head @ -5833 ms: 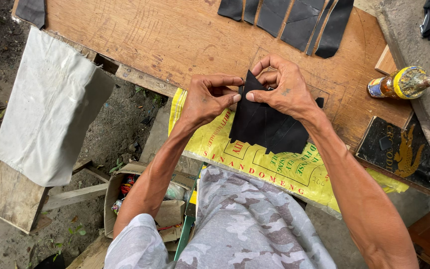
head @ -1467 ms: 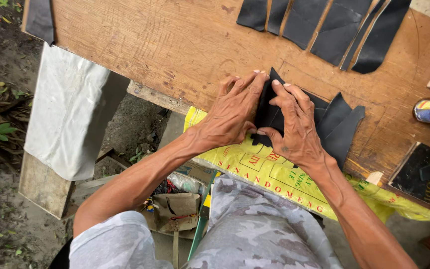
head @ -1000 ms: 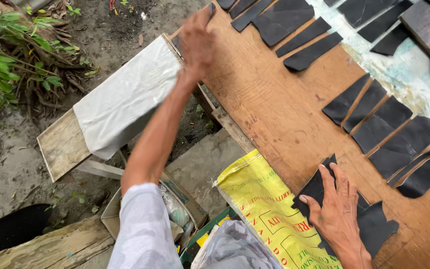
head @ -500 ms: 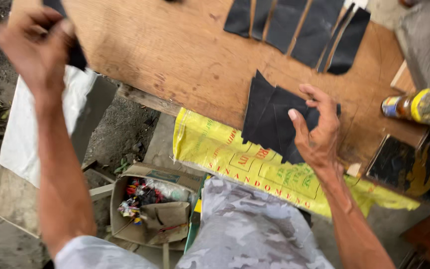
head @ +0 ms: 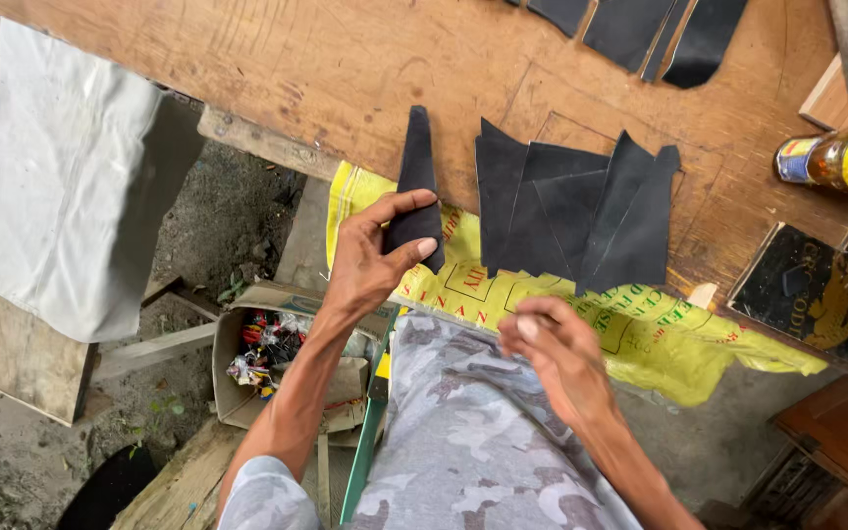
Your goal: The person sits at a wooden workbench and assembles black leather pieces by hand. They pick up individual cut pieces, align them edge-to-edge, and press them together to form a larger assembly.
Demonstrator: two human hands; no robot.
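An outdoor wooden surface point(head: 277, 69) stands over bare dirt, a yellow printed sack point(head: 581, 324) draped over its near edge and a bottle point(head: 836, 157) at far right. The left hand point(head: 375, 260) pinches a narrow, tapered black leather strip point(head: 416, 167) between thumb and fingers, its tip pointing away. The right hand point(head: 556, 353), loosely curled and holding nothing visible, hovers near a stack of cut black leather pieces point(head: 571, 211) lying just right of the strip.
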